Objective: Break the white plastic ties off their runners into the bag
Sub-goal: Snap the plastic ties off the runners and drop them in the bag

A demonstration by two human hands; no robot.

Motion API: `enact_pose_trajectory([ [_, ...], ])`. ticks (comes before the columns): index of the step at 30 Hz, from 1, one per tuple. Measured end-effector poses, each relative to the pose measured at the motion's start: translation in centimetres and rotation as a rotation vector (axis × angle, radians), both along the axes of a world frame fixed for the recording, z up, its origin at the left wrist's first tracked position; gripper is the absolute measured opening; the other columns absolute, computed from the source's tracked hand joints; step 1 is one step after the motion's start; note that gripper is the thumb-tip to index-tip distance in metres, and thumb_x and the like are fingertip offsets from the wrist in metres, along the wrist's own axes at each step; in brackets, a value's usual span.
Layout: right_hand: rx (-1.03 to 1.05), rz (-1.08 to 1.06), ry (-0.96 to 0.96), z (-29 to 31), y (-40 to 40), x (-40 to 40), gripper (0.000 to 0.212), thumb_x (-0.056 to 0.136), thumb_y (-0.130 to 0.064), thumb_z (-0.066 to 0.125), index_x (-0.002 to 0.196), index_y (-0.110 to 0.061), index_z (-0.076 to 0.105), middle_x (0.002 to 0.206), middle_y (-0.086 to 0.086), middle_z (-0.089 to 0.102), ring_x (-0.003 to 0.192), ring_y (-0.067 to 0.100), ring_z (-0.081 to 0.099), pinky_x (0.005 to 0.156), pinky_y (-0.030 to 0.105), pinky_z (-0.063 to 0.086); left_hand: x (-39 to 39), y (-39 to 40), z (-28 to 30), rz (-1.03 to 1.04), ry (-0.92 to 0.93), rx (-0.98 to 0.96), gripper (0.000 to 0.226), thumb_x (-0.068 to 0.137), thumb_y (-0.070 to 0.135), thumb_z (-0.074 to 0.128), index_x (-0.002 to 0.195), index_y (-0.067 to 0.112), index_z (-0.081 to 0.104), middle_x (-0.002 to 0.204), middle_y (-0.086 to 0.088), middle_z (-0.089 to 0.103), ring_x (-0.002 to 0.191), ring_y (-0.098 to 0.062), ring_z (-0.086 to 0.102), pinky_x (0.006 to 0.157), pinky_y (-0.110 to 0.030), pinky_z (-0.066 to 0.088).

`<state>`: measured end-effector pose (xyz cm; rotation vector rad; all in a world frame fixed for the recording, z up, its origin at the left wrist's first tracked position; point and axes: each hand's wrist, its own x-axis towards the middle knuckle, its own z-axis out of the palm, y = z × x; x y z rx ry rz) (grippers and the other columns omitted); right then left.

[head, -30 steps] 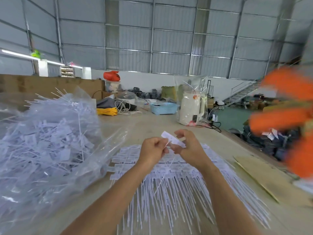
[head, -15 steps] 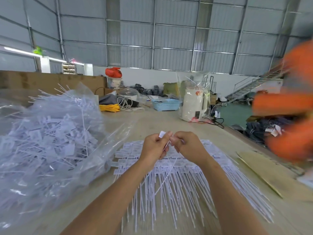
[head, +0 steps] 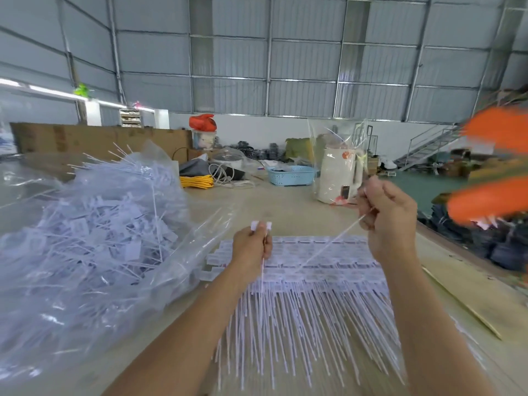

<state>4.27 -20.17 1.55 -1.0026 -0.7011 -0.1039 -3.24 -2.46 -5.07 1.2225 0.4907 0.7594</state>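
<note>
Nearest on the wooden table lies a spread stack of white plastic ties, their flat label heads in rows at the far side and their thin tails fanning toward the person. Both bare forearms reach over this stack. The left hand, above the stack's left part, is curled round two ties: their small white heads stick up above the fingers and a tail hangs down from the fist onto the stack. The right hand, raised higher above the stack's right part and well apart from the left, pinches a thin white strip that slants down and left toward the stack; whether this is a runner or a single tie cannot be told. Left of the stack, touching its edge, a large clear plastic bag lies slumped open on the table, heaped with loose white ties. Beyond the stack, further along the table, stand a white electric kettle wrapped in clear film and a light blue basket, with a yellow coiled cord beyond the bag. To the right of the stack, a blurred orange shape fills the frame edge.
</note>
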Motion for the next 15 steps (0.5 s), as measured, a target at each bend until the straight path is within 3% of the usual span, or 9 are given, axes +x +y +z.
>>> enact_pose_trajectory([
  [2,-0.188,0.051,0.06,-1.4,0.6,0.5,0.027,0.093,-0.013,0.053,0.067,-0.007,0.059,0.048,-0.005,0.049,0.042,0.008,0.033,0.037,0.017,0.027,0.5,-1.8,0.6,-0.13,-0.044,0.033,0.027,0.098,0.007,0.048,0.073,0.003,0.054,0.062,-0.006,0.049,0.042,-0.008,0.041,0.04,-0.017,0.033],
  [5,-0.463,-0.069,-0.22,-2.8,2.5,-0.1,0.021,0.089,-0.009,0.059,0.07,-0.008,0.067,0.059,-0.013,0.057,0.052,0.004,0.044,0.05,0.018,0.037,1.0,-4.3,1.2,-0.267,-0.06,0.062,0.025,0.097,0.003,0.048,0.076,0.002,0.062,0.061,-0.006,0.063,0.052,-0.012,0.054,0.05,-0.018,0.045],
  [8,-0.618,-0.235,-0.402,-3.6,3.7,-0.2,0.014,0.089,-0.016,0.061,0.085,-0.011,0.074,0.081,-0.011,0.061,0.083,-0.003,0.05,0.07,0.012,0.036,0.2,-5.3,1.9,-0.371,-0.047,0.143,0.027,0.097,0.001,0.044,0.08,0.005,0.066,0.059,-0.003,0.066,0.054,-0.014,0.062,0.059,-0.025,0.052],
  [10,-0.608,-0.19,-0.38,-3.8,3.7,-0.1,0.014,0.089,-0.02,0.061,0.094,-0.016,0.074,0.091,-0.007,0.068,0.086,-0.002,0.055,0.07,0.008,0.038,-0.4,-5.8,2.4,-0.419,-0.005,0.22,0.024,0.093,-0.005,0.044,0.087,0.004,0.065,0.063,-0.003,0.066,0.054,-0.015,0.062,0.06,-0.028,0.052],
  [12,-0.507,-0.158,-0.343,-3.6,3.6,-0.4,0.013,0.088,-0.019,0.062,0.094,-0.025,0.072,0.092,-0.003,0.072,0.074,-0.01,0.058,0.065,0.005,0.042,-0.9,-6.3,2.8,-0.403,0.046,0.338,0.025,0.092,-0.008,0.042,0.094,0.004,0.064,0.068,-0.003,0.064,0.052,-0.011,0.055,0.055,-0.023,0.047],
  [15,-0.236,-0.043,-0.196,-3.0,3.2,-0.9,0.013,0.088,-0.03,0.059,0.095,-0.036,0.069,0.071,-0.013,0.067,0.056,-0.004,0.055,0.05,0.011,0.044,-1.6,-7.0,4.1,-0.284,0.029,0.482,0.021,0.096,0.001,0.045,0.089,-0.001,0.065,0.061,0.0,0.057,0.048,-0.007,0.042,0.051,-0.02,0.034],
])
